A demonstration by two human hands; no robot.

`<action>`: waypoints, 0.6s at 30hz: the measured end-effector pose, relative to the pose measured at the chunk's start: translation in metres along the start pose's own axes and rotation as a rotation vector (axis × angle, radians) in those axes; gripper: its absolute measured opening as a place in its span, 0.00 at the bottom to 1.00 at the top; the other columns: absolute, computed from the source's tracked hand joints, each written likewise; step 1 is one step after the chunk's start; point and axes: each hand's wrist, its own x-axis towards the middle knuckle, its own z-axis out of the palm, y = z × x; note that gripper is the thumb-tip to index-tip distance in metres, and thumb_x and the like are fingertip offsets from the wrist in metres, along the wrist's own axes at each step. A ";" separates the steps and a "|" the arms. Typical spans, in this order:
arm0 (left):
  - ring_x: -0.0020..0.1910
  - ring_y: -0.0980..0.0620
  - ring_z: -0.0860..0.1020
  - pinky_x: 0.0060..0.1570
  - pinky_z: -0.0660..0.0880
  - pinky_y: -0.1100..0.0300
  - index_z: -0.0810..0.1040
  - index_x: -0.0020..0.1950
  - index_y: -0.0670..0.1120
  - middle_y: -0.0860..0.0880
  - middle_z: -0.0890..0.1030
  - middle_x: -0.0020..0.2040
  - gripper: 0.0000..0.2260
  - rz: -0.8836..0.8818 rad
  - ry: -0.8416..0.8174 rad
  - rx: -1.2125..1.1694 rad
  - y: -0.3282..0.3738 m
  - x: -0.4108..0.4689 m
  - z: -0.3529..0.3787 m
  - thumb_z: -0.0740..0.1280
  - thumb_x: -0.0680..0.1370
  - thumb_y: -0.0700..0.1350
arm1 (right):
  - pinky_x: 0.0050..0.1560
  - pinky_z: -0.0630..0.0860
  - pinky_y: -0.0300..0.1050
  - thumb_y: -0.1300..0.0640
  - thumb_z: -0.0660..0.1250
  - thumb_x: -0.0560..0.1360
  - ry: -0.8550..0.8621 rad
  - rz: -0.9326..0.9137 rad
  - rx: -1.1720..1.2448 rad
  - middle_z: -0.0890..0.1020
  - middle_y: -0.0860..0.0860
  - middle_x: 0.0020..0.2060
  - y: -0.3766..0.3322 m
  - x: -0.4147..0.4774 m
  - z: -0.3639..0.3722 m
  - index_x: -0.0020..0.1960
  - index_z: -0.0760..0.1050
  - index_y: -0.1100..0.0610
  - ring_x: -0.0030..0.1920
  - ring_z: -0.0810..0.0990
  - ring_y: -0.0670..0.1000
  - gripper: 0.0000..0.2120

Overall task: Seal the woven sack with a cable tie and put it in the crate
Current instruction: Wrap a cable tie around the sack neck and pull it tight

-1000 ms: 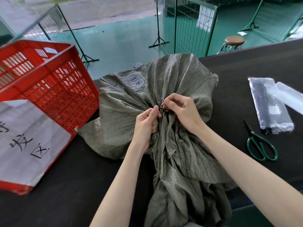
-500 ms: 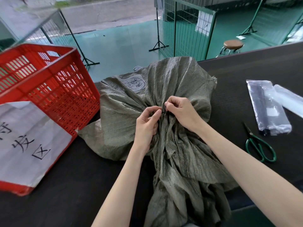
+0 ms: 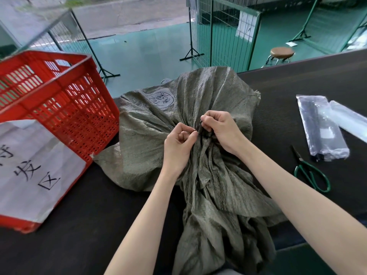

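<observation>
At lower centre of the frame, the woven sack (image 3: pixel 218 205) lies on the dark desk (image 3: pixel 89 225), loose mouth nearest. At mid-frame, left grip (image 3: pixel 178 145) and right grip (image 3: pixel 222 130) each pinch the black cable tie (image 3: pixel 199 128) at the gathered neck. Red crate (image 3: pixel 69 108) stands at left, just beside the sack. Green scissors (image 3: pixel 311 173) and plastic packs (image 3: pixel 321 128) lie at right. Stool (image 3: pixel 282 52) noted upper right, beyond the desk.

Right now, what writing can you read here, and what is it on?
"区", ending a handwritten line on the white sheet on the red crate; earlier characters unsure.
On the woven sack, circled handwriting: not legible.
On the fence, a paper notice: blurred.
</observation>
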 end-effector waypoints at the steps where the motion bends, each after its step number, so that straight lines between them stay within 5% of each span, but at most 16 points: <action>1: 0.27 0.58 0.61 0.29 0.60 0.62 0.72 0.36 0.49 0.56 0.66 0.26 0.09 0.003 0.015 0.029 -0.001 0.000 0.001 0.68 0.75 0.40 | 0.30 0.63 0.32 0.66 0.60 0.77 0.008 0.000 0.010 0.73 0.43 0.20 0.000 0.000 0.000 0.31 0.70 0.56 0.26 0.66 0.40 0.17; 7: 0.26 0.60 0.65 0.29 0.62 0.63 0.71 0.35 0.48 0.54 0.72 0.27 0.09 0.016 0.042 0.117 -0.005 -0.004 0.001 0.68 0.73 0.39 | 0.32 0.61 0.43 0.55 0.61 0.75 -0.019 -0.051 -0.199 0.69 0.54 0.26 0.002 -0.001 -0.001 0.29 0.69 0.54 0.29 0.64 0.47 0.16; 10: 0.26 0.60 0.65 0.29 0.62 0.64 0.72 0.36 0.48 0.54 0.71 0.27 0.09 0.009 0.037 0.089 -0.008 -0.006 -0.002 0.68 0.74 0.40 | 0.32 0.61 0.44 0.50 0.61 0.76 -0.065 -0.068 -0.330 0.67 0.51 0.23 0.000 -0.003 0.002 0.28 0.70 0.60 0.27 0.64 0.46 0.21; 13: 0.26 0.60 0.64 0.29 0.62 0.65 0.72 0.37 0.48 0.55 0.71 0.27 0.09 0.003 0.030 0.056 -0.010 -0.007 -0.005 0.68 0.75 0.40 | 0.30 0.59 0.41 0.51 0.64 0.76 -0.097 -0.074 -0.396 0.64 0.47 0.22 -0.002 -0.004 0.002 0.30 0.69 0.65 0.26 0.61 0.44 0.23; 18: 0.25 0.59 0.62 0.28 0.60 0.64 0.71 0.37 0.49 0.59 0.68 0.24 0.09 -0.007 -0.021 0.013 -0.007 -0.008 -0.004 0.67 0.75 0.41 | 0.30 0.59 0.41 0.58 0.62 0.77 -0.111 -0.065 -0.327 0.65 0.49 0.23 0.000 -0.002 0.000 0.27 0.68 0.55 0.26 0.61 0.43 0.19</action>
